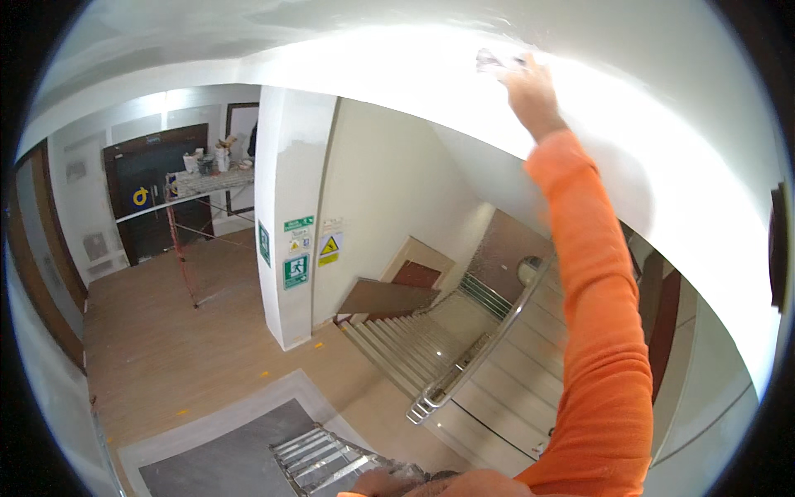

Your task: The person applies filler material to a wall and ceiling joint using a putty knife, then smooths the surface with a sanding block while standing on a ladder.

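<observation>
My right hand (531, 89) is raised high, at the end of an orange sleeve. Its fingers close on a small pale, crumpled-looking piece (490, 60), too washed out by glare to name. The hand and the piece press at the brightly lit white ceiling edge (397, 62). Low in the picture, part of my left hand (383, 481) shows at the lower edge, beside a greyish dark thing that I cannot make out. Its fingers are mostly cut off or blurred. A metal stepladder (319, 456) stands just below it.
A stairwell (406, 352) with a metal handrail (472, 356) drops away ahead. A white pillar (286, 199) carries green and yellow signs. At the far left, a scaffold (178, 240) bears several buckets. Grey sheeting (228, 455) covers part of the floor near the ladder.
</observation>
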Demonstrator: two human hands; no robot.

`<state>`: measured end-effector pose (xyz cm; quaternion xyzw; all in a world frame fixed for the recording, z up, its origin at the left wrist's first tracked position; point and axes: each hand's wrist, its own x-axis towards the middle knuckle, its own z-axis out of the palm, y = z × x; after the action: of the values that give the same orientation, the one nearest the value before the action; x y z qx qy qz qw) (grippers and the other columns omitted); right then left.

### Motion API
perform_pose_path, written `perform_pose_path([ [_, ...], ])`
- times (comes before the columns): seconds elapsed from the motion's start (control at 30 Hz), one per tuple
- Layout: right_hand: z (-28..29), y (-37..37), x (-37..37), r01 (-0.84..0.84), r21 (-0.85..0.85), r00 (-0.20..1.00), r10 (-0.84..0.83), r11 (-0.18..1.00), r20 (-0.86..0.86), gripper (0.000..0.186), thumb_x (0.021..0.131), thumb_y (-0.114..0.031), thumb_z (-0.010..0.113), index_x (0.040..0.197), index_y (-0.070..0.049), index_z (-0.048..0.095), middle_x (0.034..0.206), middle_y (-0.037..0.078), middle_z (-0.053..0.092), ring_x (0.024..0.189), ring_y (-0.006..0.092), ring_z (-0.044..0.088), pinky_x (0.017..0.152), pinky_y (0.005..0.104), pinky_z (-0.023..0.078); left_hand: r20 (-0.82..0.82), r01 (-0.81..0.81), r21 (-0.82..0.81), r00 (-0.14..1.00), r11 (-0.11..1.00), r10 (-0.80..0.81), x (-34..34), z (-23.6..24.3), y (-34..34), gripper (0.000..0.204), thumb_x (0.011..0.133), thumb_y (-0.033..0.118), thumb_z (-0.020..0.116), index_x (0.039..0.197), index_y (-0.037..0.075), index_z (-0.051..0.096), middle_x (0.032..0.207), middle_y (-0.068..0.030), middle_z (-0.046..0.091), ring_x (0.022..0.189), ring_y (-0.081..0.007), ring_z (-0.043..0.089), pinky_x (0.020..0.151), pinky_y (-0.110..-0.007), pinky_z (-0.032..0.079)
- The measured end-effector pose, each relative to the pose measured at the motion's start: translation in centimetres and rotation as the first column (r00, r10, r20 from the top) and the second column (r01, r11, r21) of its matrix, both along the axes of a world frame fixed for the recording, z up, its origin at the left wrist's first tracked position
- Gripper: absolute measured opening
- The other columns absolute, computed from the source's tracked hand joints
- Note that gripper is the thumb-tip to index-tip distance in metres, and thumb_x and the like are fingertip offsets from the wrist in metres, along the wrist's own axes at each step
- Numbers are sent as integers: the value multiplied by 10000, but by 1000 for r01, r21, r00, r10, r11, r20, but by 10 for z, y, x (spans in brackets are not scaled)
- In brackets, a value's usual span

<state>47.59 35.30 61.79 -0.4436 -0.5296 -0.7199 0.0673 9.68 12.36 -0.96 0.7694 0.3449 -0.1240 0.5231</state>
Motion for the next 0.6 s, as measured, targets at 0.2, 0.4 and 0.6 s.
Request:
perform_pose_path([
  [0.2,-8,-119,-20,124,-14,983,-124,992,-135,352,900,-88,663,1221,-215,736,1313,-4,690,1087,306,591,934,438,458,3,-11,-4,1000,1000,12,4,-3,3,1139,673,930,569,1308,-12,649,1361,-283,609,1278,-413,587,1064,-419,459],
  [0.4,4,22,13,33,83,976,-49,996,210,234,883,-83,610,1041,-149,770,1080,85,713,1213,338,544,1006,489,441,35,9,-6,999,1000,-8,-3,2,-4,1140,673,929,571,1312,-12,646,1365,-286,605,1284,-413,582,1069,-418,456],
  [0.6,1,35,-55,236,-6,969,-236,972,-68,192,884,-165,592,945,-117,768,1127,54,726,1225,274,525,989,471,429,33,-30,14,999,999,29,-7,12,-8,1141,674,927,573,1316,-13,644,1369,-288,602,1290,-414,578,1073,-418,452],
])
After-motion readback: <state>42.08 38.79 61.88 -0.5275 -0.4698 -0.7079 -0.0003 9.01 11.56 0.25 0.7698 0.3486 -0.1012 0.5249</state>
